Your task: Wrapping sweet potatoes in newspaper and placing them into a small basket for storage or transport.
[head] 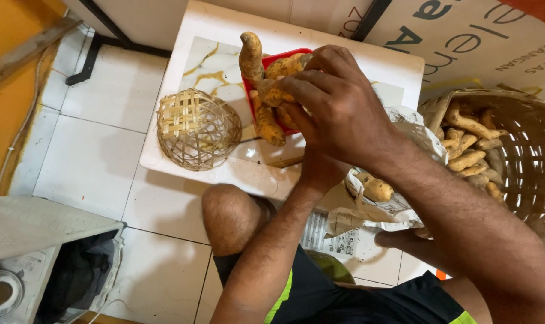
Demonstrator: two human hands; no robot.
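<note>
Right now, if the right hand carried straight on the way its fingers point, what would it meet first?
The right hand points left across the turmeric roots piled in the red tray, already touching them. Beyond these, the upturned woven bamboo basket seems next, though depth is unclear.

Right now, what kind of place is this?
Probably a home or small-shop floor workspace: white tiled floor, a big wicker basket of turmeric-like roots, a low white board as a work surface.

To your left on the low white table (pixel 164 157) sits an upturned small woven bamboo basket (pixel 198 128). At your right stands a large wicker basket (pixel 533 159) holding more orange-brown roots (pixel 467 141). Crumpled newspaper (pixel 398 207) lies between them, cradling one loose root (pixel 375 187), above the white tiled floor (pixel 89 162).
</note>
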